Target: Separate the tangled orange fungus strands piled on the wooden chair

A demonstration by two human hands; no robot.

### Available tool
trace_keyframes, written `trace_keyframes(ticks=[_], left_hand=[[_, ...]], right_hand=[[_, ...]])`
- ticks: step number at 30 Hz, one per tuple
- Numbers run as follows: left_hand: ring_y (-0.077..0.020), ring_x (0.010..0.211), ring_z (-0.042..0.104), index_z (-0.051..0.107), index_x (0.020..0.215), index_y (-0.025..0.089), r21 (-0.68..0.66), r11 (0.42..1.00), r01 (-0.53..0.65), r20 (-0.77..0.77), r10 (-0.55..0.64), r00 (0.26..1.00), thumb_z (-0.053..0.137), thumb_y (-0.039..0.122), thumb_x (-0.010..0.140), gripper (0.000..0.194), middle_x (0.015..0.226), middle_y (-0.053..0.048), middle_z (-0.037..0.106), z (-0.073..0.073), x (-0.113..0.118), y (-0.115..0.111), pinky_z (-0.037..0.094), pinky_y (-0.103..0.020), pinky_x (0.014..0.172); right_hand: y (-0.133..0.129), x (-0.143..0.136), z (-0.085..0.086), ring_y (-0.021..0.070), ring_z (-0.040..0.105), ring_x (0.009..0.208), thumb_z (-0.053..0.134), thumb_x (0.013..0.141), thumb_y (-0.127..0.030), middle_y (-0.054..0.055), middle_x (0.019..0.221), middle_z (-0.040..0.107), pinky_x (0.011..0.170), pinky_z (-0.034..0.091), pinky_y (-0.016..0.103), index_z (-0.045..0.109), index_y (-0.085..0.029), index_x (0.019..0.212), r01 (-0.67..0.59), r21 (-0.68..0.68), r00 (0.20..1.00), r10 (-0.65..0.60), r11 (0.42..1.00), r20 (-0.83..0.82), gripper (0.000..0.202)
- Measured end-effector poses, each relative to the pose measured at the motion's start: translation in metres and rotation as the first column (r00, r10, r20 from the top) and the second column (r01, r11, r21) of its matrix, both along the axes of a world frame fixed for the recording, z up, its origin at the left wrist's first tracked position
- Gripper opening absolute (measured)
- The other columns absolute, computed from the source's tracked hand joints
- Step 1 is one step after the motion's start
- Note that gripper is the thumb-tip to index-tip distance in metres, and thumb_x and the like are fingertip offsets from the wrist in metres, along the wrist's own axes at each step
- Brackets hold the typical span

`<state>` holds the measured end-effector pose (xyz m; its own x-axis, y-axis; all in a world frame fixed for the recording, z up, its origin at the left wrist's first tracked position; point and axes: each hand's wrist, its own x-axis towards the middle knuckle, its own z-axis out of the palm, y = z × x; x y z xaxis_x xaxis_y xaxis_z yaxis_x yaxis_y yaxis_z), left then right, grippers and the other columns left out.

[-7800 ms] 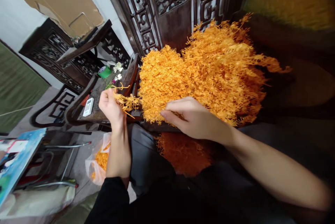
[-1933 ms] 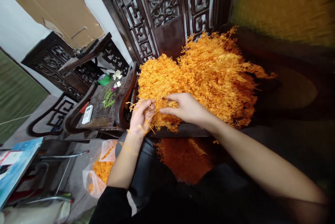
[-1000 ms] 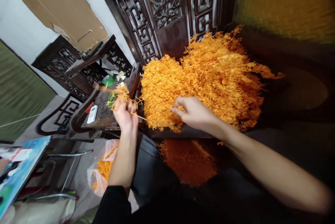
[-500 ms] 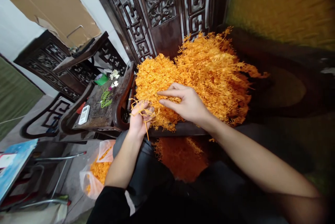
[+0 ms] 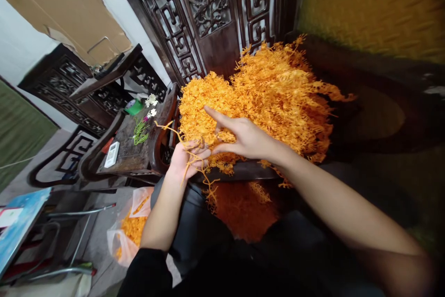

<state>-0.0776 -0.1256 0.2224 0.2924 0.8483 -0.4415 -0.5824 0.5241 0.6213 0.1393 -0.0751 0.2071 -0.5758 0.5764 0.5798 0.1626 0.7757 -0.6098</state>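
Left hand [image 5: 187,160]: palm up, fingers curled loosely around a few orange sprigs [image 5: 194,167], thin branched stems trailing below the wrist.

Right hand [image 5: 239,137]: just beside the left, fingertips touching; forefinger stretched out, thumb and remaining fingers pinching at the sprigs where they meet the heap.

Handling note: best done by pinching near a stem's base and drawing it free slowly, since the branches look prone to snagging.

Orange pile [image 5: 264,97]: beyond and right of both hands, on a dark wooden seat [image 5: 243,172]; dense, bristly, bright orange tangle.

Plastic bag [image 5: 130,230]: below the left forearm, on the floor, holding more orange pieces.

Side surface [image 5: 132,153]: left of the left hand, bearing a white remote [image 5: 111,154] and small flowers [image 5: 149,107].
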Motion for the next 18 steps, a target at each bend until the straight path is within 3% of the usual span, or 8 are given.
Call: trace_keyframes(ticks=[3,7,10,13,18], left_hand=[[-0.0038,0.039,0.029,0.039,0.059,0.018,0.046,0.996,-0.076,-0.149,0.082,0.985,0.067,0.012,0.073,0.032,0.052,0.007,0.031,-0.003,0.009,-0.001,0.024,-0.013,0.034],[-0.0005,0.038,0.021,0.044,0.065,0.017,0.22,0.957,-0.188,-0.271,0.245,0.931,0.076,0.013,0.066,0.032,0.051,0.011,0.028,-0.006,0.023,-0.005,0.019,-0.011,0.036],[0.0002,0.039,0.024,0.047,0.068,0.017,0.301,0.939,-0.17,-0.317,0.266,0.911,0.082,0.02,0.067,0.035,0.053,0.01,0.037,-0.006,0.027,-0.008,0.019,-0.011,0.037],[0.0001,0.041,0.026,0.052,0.072,0.016,0.33,0.934,-0.136,-0.338,0.252,0.907,0.083,0.022,0.066,0.032,0.057,0.008,0.042,-0.007,0.026,-0.009,0.019,-0.012,0.038],[-0.0006,0.042,0.024,0.051,0.071,0.016,0.324,0.942,-0.083,-0.331,0.196,0.923,0.085,0.026,0.068,0.035,0.055,0.01,0.033,-0.006,0.028,-0.011,0.019,-0.012,0.039]], right_hand=[[-0.009,-0.003,0.005,0.0238,0.068,0.105,0.066,0.096,-0.048,0.009,0.137,0.067,0.092,0.054,0.036,0.031,-0.029,0.164,0.032,0.115,0.991,-0.046,0.993,0.123,0.079],[-0.017,-0.01,0.005,0.0209,0.067,0.085,0.061,0.1,-0.04,0.008,0.109,0.072,0.074,0.049,0.031,0.057,-0.028,0.149,0.176,0.228,0.949,-0.227,0.958,0.221,0.051],[-0.015,-0.012,0.0,0.0217,0.067,0.091,0.061,0.099,-0.036,0.009,0.11,0.072,0.077,0.049,0.033,0.068,-0.022,0.135,0.185,0.16,0.971,-0.205,0.97,0.121,0.039],[-0.01,-0.012,-0.004,0.0202,0.067,0.097,0.06,0.1,-0.034,0.007,0.108,0.073,0.085,0.051,0.034,0.073,-0.021,0.116,0.098,0.055,0.994,-0.096,0.994,-0.046,0.025],[-0.012,-0.021,-0.006,0.0173,0.067,0.088,0.06,0.099,-0.033,0.005,0.095,0.072,0.081,0.052,0.034,0.074,-0.02,0.098,0.041,-0.035,0.964,-0.048,0.999,-0.263,0.019]])
